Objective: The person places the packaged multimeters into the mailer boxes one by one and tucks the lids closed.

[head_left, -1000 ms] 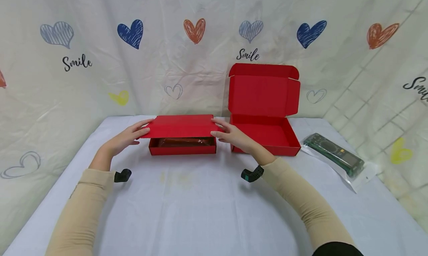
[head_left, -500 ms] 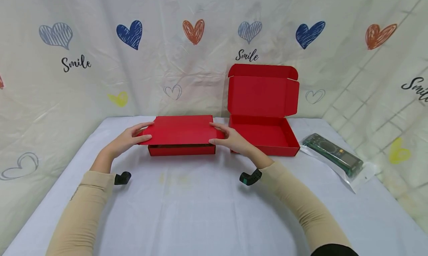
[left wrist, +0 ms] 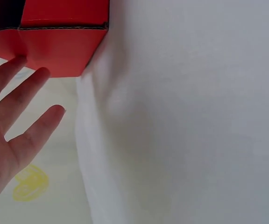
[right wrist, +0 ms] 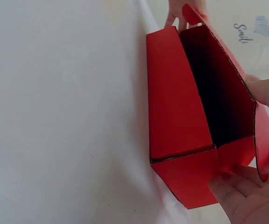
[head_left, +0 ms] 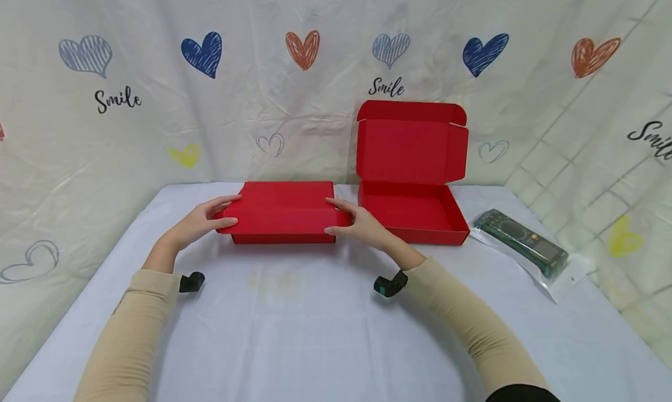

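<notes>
A red cardboard box (head_left: pixel 283 239) sits at the back of the table, its lid (head_left: pixel 280 212) tilted down over the front. My left hand (head_left: pixel 194 224) holds the lid's left side, with the thumb near its front corner. On the other side my right hand (head_left: pixel 362 224) grips the lid, and a side flap (right wrist: pixel 265 144) lies between thumb and fingers in the right wrist view. A dark gap still separates lid and box there. In the left wrist view, fingertips of the left hand (left wrist: pixel 13 126) touch the box's side wall (left wrist: pixel 55 51). The box's contents are hidden.
A second red box (head_left: pixel 415 237) stands to the right with its lid raised, nothing visible inside. Farther right lies a dark green multimeter-like device (head_left: pixel 520 241) in a clear plastic bag. White cloth (head_left: pixel 283 332) covers the table; a curtain with printed hearts hangs behind.
Both hands have brought the lid's front edge down and toward me. The wrapped brown thing seen inside the box a second ago is now covered.
</notes>
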`<act>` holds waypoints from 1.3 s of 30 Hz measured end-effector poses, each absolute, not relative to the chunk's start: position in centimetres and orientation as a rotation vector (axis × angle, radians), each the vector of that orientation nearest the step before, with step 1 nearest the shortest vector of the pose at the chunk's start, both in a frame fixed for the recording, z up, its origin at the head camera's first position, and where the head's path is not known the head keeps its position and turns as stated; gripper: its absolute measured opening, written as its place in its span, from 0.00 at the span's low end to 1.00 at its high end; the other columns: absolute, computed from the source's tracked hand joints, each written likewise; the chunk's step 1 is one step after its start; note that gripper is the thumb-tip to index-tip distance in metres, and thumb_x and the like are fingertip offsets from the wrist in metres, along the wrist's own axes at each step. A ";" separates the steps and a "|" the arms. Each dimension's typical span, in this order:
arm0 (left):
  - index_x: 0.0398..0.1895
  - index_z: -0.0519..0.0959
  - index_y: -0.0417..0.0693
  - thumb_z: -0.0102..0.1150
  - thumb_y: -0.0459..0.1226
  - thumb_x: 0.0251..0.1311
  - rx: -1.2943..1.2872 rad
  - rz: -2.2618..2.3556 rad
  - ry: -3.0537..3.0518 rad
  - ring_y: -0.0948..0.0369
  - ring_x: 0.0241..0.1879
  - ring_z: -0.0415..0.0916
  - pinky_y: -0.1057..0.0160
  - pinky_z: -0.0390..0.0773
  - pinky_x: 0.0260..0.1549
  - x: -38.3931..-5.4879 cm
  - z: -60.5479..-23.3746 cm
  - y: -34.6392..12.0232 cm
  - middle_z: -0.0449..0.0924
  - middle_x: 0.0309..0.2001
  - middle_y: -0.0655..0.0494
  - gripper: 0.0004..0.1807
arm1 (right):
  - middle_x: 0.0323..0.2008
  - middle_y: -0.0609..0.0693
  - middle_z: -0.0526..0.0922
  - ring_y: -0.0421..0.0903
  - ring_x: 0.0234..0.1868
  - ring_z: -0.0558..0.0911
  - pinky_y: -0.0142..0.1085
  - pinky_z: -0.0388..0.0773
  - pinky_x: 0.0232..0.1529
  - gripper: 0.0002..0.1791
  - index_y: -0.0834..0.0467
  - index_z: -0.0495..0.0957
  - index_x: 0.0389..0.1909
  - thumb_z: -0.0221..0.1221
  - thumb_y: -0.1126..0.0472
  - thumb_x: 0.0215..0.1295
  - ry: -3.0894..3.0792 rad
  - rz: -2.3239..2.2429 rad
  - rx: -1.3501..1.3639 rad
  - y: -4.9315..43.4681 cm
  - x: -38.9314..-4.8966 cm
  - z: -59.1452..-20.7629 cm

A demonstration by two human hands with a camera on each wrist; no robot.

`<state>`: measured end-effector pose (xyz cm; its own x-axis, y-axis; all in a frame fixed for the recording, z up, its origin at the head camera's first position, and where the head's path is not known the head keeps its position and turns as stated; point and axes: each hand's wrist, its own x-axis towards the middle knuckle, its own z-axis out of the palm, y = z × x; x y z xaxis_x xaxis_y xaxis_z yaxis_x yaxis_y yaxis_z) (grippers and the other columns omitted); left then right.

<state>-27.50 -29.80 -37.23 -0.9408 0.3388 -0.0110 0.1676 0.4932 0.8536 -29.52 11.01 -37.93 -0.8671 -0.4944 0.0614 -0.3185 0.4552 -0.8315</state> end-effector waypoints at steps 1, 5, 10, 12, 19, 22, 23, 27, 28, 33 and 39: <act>0.81 0.59 0.52 0.61 0.47 0.70 0.453 1.427 2.557 0.41 0.76 0.52 0.34 0.60 0.68 -27.5 -37.3 -29.8 0.54 0.79 0.43 0.39 | 0.76 0.52 0.62 0.53 0.72 0.63 0.51 0.75 0.63 0.43 0.45 0.64 0.78 0.70 0.50 0.64 2.520 -1.370 -0.707 11.0 -29.5 -38.0; 0.80 0.59 0.50 0.62 0.45 0.70 0.485 1.405 2.565 0.41 0.76 0.53 0.35 0.58 0.69 -27.5 -37.5 -29.7 0.56 0.78 0.42 0.39 | 0.75 0.53 0.63 0.54 0.72 0.63 0.53 0.74 0.64 0.43 0.45 0.65 0.77 0.71 0.51 0.62 2.553 -1.345 -0.691 10.9 -29.2 -38.2; 0.80 0.60 0.48 0.64 0.43 0.69 0.488 1.365 2.590 0.40 0.75 0.54 0.35 0.58 0.70 -27.3 -37.5 -29.6 0.56 0.78 0.40 0.39 | 0.74 0.55 0.65 0.55 0.71 0.65 0.53 0.76 0.62 0.43 0.45 0.66 0.77 0.72 0.51 0.62 2.587 -1.303 -0.690 10.6 -29.0 -38.7; 0.80 0.60 0.48 0.64 0.43 0.69 0.486 1.364 2.586 0.40 0.75 0.54 0.35 0.57 0.70 -27.3 -37.5 -29.6 0.56 0.78 0.40 0.39 | 0.74 0.55 0.65 0.55 0.71 0.65 0.53 0.76 0.62 0.43 0.46 0.66 0.77 0.72 0.51 0.61 2.595 -1.292 -0.698 10.5 -28.8 -38.9; 0.80 0.59 0.47 0.64 0.42 0.69 0.483 1.353 2.575 0.39 0.73 0.59 0.36 0.62 0.68 -27.2 -37.7 -29.7 0.56 0.78 0.40 0.40 | 0.72 0.56 0.68 0.55 0.69 0.68 0.50 0.78 0.60 0.44 0.49 0.66 0.77 0.73 0.53 0.61 2.588 -1.297 -0.711 10.3 -28.6 -39.3; 0.80 0.60 0.49 0.64 0.44 0.69 0.474 1.324 2.591 0.40 0.70 0.63 0.37 0.64 0.67 -27.2 -37.9 -29.8 0.57 0.77 0.41 0.40 | 0.72 0.55 0.68 0.54 0.68 0.69 0.48 0.79 0.58 0.43 0.50 0.66 0.77 0.73 0.53 0.61 2.585 -1.298 -0.718 10.1 -28.5 -39.4; 0.80 0.60 0.49 0.64 0.44 0.69 0.472 1.314 2.596 0.40 0.70 0.64 0.37 0.65 0.66 -27.3 -37.9 -29.9 0.57 0.77 0.41 0.40 | 0.71 0.55 0.68 0.54 0.67 0.70 0.48 0.80 0.58 0.43 0.50 0.66 0.77 0.73 0.53 0.61 2.588 -1.297 -0.719 10.0 -28.5 -39.4; 0.80 0.60 0.50 0.65 0.46 0.69 0.459 1.284 2.613 0.40 0.69 0.65 0.36 0.66 0.66 -27.2 -37.8 -30.1 0.57 0.77 0.42 0.40 | 0.71 0.55 0.69 0.54 0.66 0.71 0.46 0.81 0.55 0.43 0.50 0.66 0.76 0.73 0.54 0.60 2.608 -1.285 -0.728 9.7 -28.5 -39.4; 0.80 0.59 0.50 0.65 0.46 0.69 0.458 1.278 2.615 0.40 0.69 0.65 0.36 0.66 0.65 -27.2 -37.8 -30.2 0.57 0.77 0.41 0.41 | 0.71 0.55 0.69 0.54 0.66 0.71 0.46 0.81 0.55 0.43 0.50 0.66 0.76 0.73 0.55 0.60 2.610 -1.280 -0.728 9.6 -28.6 -39.4; 0.81 0.58 0.50 0.65 0.45 0.69 0.443 1.263 2.629 0.40 0.68 0.65 0.36 0.67 0.64 -27.0 -37.7 -30.6 0.57 0.77 0.40 0.41 | 0.73 0.55 0.67 0.55 0.67 0.70 0.45 0.81 0.55 0.44 0.49 0.66 0.77 0.73 0.53 0.61 2.619 -1.247 -0.747 9.1 -28.9 -39.5; 0.81 0.57 0.48 0.64 0.44 0.68 0.436 1.267 2.624 0.38 0.69 0.64 0.35 0.67 0.64 -27.0 -37.7 -30.6 0.55 0.77 0.39 0.42 | 0.74 0.55 0.65 0.55 0.67 0.70 0.46 0.80 0.58 0.44 0.49 0.65 0.77 0.73 0.53 0.62 2.619 -1.234 -0.769 9.0 -29.1 -39.4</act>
<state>-27.04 -30.65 -37.73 -0.9376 0.3444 -0.0469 0.1773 0.5901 0.7876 -29.13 8.95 -39.44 -0.8581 -0.5066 0.0835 -0.3868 0.5310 -0.7540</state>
